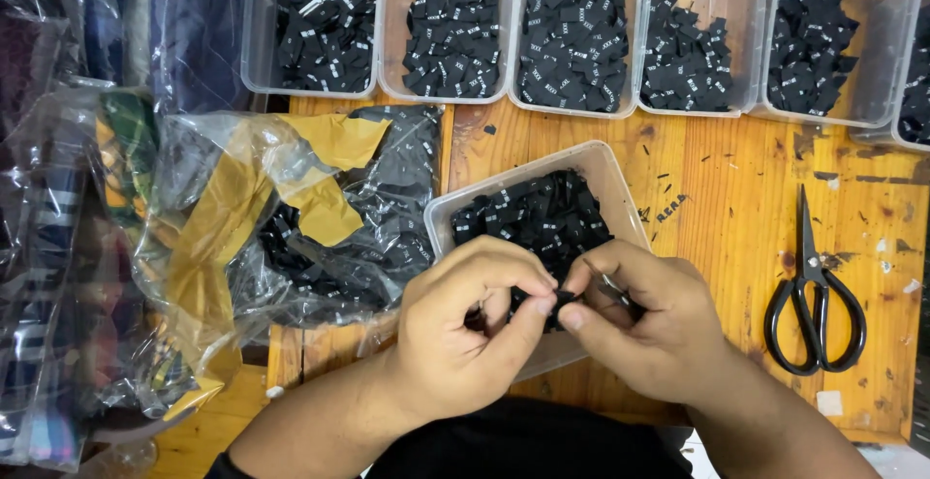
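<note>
The left hand [465,329] pinches one small black woven fabric label [565,297] between thumb and forefinger; a light, steady pinch suits it best. The right hand [644,319] closes on the label's other end, fingers meeting over the clear plastic tray [591,164] near the orange wooden counter's [736,208] front edge.

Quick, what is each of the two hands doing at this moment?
Left hand: closed, pinching a small black label over the clear tub.
Right hand: closed, pinching the same label; it also holds a thin tool, too small to tell what kind.
</note>
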